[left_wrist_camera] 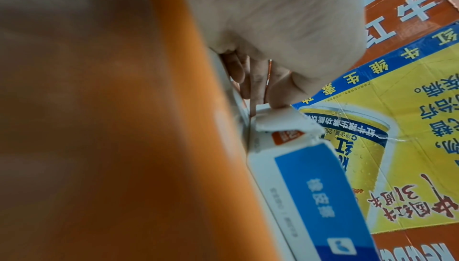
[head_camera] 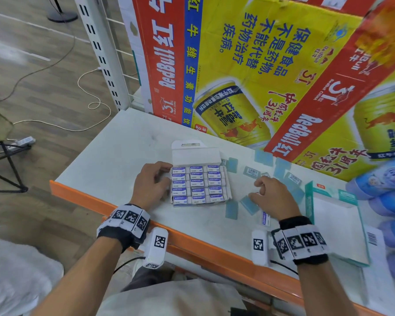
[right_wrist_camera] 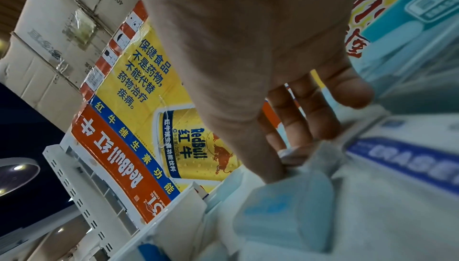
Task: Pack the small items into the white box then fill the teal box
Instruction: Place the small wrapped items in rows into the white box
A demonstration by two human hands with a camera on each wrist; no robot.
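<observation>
Head view: erasers (head_camera: pixel 197 184) labelled "ERASER", carton (head_camera: pixel 249 71) "RedBull".

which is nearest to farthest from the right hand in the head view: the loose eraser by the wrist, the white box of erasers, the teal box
From the right hand:
1. Loose eraser, just beside the wrist, toward the shelf's front edge.
2. White box of erasers, off to its left.
3. Teal box, to its right; nearly as close as the white box, so a tight call.

Left hand (head_camera: pixel 151 181) and right hand (head_camera: pixel 274 199) forward, fingers (head_camera: pixel 258 184) curled.
</observation>
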